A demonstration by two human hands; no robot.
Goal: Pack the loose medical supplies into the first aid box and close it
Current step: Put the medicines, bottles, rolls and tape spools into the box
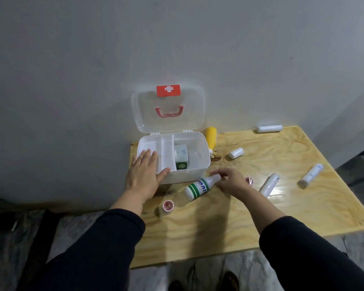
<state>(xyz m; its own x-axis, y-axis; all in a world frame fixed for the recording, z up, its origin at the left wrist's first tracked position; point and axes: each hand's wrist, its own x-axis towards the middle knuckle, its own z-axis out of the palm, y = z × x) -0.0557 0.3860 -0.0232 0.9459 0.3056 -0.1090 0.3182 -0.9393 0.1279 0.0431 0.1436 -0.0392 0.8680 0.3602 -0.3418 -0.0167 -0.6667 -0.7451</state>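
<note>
Clear plastic first aid box (198,162) sits open at the worktop's (219,223) far left corner, lid (168,110) leaning on the wall. The left hand (144,175) lies flat and spread on the box's near left rim, holding nothing. Just in front of the box, the right hand (231,181) pinches the cap of a green-striped white bottle (200,186). White rolls (269,184) lie scattered to the box's right.
</note>
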